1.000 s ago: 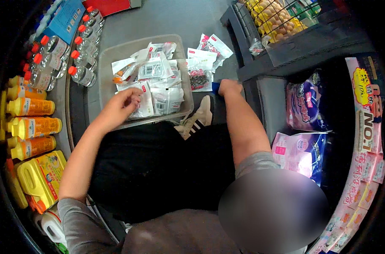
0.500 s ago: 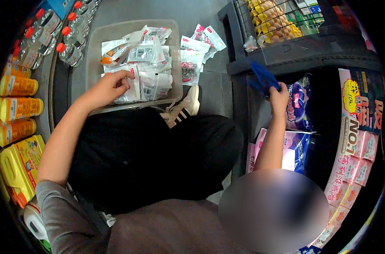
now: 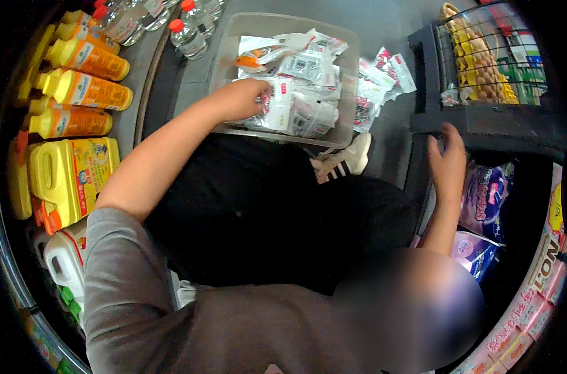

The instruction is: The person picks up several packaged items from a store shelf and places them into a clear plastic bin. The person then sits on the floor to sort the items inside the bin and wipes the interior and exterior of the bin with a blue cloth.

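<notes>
A translucent plastic bin (image 3: 224, 68) holds a loose heap of small white packets (image 3: 308, 65), some with clear windows. Over the near left part of the heap, my left hand (image 3: 243, 100) has its fingers curled onto the edge of a white packet (image 3: 278, 106); the fingertips are partly hidden. An orange-and-white packet (image 3: 251, 61) lies just beyond that hand. At the right, beside a black rack, my right hand (image 3: 447, 159) is raised with thumb and fingers apart, holding nothing. Below its wrist side lie purple packages (image 3: 483, 199).
Several packets (image 3: 383, 75) lie on the floor right of the bin, near my shoe (image 3: 356, 156). Yellow bottles (image 3: 87, 59) and a yellow jug (image 3: 74, 171) line the left shelf, red-capped clear bottles (image 3: 188, 38) behind. A wire basket (image 3: 483, 56) holds egg trays.
The blue, thin, crumpled thing has left my right hand, which has spread its fingers; I cannot see where it went. My left hand has come down onto a packet. The whole view has shifted.
</notes>
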`<action>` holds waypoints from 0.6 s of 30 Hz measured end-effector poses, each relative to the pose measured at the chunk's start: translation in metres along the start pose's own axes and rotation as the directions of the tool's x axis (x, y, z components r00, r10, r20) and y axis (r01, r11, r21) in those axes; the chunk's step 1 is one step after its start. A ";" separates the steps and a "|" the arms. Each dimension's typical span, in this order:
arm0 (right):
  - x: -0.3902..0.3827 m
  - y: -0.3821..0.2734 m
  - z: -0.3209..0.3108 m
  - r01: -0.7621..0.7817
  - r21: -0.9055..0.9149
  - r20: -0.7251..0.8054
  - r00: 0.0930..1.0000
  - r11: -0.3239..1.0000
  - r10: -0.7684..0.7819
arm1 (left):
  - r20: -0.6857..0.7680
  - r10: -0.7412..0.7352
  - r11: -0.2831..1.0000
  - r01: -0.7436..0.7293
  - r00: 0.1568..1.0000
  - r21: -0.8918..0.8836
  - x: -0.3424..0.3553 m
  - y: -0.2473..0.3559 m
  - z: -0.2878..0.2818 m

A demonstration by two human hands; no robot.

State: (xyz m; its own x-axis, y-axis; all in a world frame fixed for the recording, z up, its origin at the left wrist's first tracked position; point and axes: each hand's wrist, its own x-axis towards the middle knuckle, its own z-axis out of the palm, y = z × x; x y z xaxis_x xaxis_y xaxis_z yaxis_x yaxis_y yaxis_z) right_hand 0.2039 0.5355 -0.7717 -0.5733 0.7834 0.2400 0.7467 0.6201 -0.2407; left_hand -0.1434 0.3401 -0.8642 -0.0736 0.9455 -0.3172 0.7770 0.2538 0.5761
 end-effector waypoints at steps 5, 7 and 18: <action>0.023 -0.101 0.050 0.211 0.190 0.329 0.906 0.959 -0.264 | 0.003 -0.109 0.989 0.108 0.994 0.103 0.004 -0.008 0.004; 0.027 -0.123 0.070 0.285 0.190 0.344 0.877 0.939 -0.336 | -0.080 -0.075 0.990 0.084 0.994 0.113 0.006 -0.015 0.008; 0.023 -0.137 0.145 0.285 0.031 0.636 0.734 0.958 -0.238 | 0.049 -0.012 0.958 -0.003 0.999 0.287 0.030 -0.033 0.015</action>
State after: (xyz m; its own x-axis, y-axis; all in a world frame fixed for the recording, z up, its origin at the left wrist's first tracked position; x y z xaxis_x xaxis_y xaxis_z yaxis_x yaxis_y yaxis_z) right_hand 0.0397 0.4751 -0.8695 -0.8134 0.4534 -0.3645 0.5418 0.8185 -0.1909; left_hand -0.1616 0.3574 -0.9041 -0.0519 0.9313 -0.3605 0.9238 0.1819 0.3370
